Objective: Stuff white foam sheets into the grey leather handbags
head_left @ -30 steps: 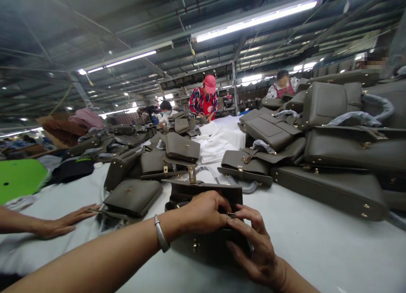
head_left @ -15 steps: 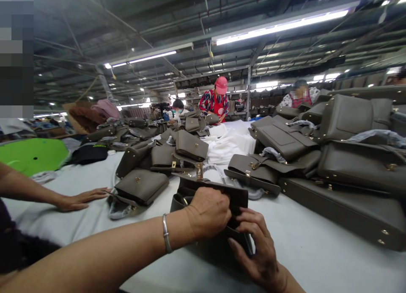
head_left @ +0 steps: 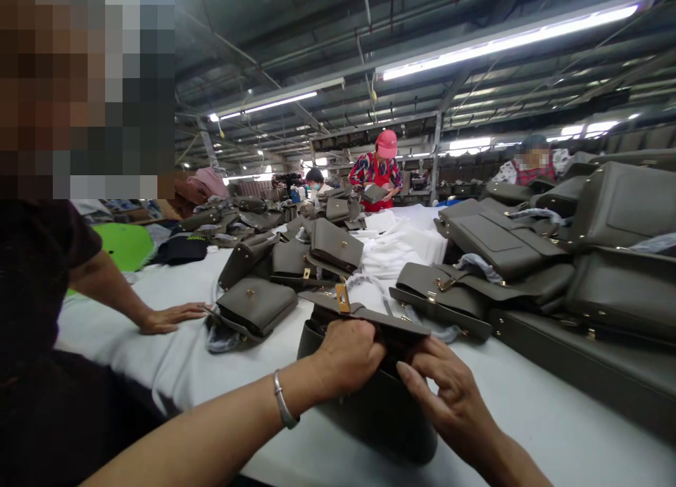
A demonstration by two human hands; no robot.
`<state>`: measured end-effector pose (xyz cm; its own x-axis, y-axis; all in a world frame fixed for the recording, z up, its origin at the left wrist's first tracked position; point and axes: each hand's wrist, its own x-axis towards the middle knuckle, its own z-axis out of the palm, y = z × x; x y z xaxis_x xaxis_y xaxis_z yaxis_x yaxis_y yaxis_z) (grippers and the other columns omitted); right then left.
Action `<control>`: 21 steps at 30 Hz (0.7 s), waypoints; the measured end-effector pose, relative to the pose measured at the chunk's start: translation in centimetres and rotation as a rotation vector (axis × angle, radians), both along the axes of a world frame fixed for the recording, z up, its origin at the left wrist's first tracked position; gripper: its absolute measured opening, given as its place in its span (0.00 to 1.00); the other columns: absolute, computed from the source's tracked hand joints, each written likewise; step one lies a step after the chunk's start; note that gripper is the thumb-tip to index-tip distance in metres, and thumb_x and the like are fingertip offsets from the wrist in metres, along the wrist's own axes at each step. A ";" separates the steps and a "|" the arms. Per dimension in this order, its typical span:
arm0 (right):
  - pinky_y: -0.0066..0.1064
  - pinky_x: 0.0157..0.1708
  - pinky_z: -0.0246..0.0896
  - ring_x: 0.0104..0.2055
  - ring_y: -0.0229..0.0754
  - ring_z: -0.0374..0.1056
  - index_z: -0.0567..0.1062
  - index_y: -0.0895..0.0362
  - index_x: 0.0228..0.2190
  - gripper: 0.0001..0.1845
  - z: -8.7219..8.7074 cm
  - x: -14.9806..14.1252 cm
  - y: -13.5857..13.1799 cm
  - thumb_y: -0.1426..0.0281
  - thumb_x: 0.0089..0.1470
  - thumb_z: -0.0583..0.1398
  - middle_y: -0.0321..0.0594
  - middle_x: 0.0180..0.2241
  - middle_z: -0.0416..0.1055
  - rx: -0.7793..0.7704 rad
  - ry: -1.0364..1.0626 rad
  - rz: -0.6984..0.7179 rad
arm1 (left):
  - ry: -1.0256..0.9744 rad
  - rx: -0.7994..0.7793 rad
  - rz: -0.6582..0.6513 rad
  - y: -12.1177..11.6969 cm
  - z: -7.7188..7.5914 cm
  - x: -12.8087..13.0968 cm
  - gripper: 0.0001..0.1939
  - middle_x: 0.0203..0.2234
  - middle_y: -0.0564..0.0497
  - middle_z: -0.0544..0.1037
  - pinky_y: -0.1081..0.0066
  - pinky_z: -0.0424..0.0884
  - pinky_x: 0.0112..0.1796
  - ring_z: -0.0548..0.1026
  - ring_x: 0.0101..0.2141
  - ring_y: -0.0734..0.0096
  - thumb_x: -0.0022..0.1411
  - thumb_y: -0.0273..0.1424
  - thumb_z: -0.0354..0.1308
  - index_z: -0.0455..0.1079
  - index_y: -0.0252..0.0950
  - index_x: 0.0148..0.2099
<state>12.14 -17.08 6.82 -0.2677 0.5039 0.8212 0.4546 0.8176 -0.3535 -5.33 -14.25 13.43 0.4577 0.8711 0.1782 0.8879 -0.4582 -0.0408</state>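
A grey-brown leather handbag (head_left: 370, 409) with an open flap and a gold clasp stands on the white table (head_left: 554, 416) right in front of me. My left hand (head_left: 346, 357), with a silver bracelet on the wrist, is closed over the bag's top opening. My right hand (head_left: 448, 395) pinches the same top edge from the right side. What lies under the fingers is hidden.
Several matching bags (head_left: 258, 305) lie scattered and stacked (head_left: 623, 262) across the table, with white cloth (head_left: 396, 244) in the middle. A person sits close on my left, one hand (head_left: 169, 318) flat on the table. Other workers (head_left: 381, 169) stand at the far end.
The view has swung left, so the neighbouring person fills the left edge. The bag now stands more upright, and both my hands have shifted up to its top edge.
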 end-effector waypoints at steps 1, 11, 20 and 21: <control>0.32 0.30 0.51 0.29 0.36 0.58 0.62 0.58 0.20 0.17 0.3 0.0 0.2 0.73 0.60 0.56 0.36 0.24 0.62 0.000 -0.060 -0.024 | -0.009 0.012 0.012 0.0 -0.1 0.0 0.14 0.33 0.42 0.80 0.64 0.73 0.36 0.79 0.34 0.57 0.61 0.33 0.46 0.73 0.34 0.36; 0.34 0.32 0.46 0.26 0.36 0.53 0.61 0.58 0.20 0.16 0.6 -0.8 0.1 0.76 0.58 0.56 0.35 0.21 0.60 0.202 -0.274 -0.065 | -0.036 0.089 0.063 0.6 -0.1 -1.5 0.15 0.30 0.38 0.80 0.57 0.71 0.41 0.77 0.35 0.52 0.58 0.33 0.49 0.75 0.31 0.33; 0.34 0.32 0.46 0.26 0.36 0.55 0.61 0.58 0.20 0.16 1.1 -0.8 0.3 0.77 0.57 0.56 0.34 0.22 0.61 0.244 -0.362 -0.022 | -0.080 0.169 0.204 1.7 -0.1 -5.4 0.14 0.43 0.37 0.73 0.52 0.64 0.48 0.66 0.48 0.48 0.58 0.32 0.48 0.73 0.31 0.38; 0.34 0.32 0.47 0.26 0.36 0.55 0.61 0.58 0.20 0.16 1.1 -0.8 0.2 0.77 0.57 0.56 0.34 0.22 0.61 0.247 -0.363 -0.020 | -0.090 0.162 0.226 1.9 -0.2 -5.8 0.14 0.43 0.37 0.73 0.52 0.64 0.48 0.66 0.47 0.48 0.58 0.32 0.48 0.72 0.31 0.37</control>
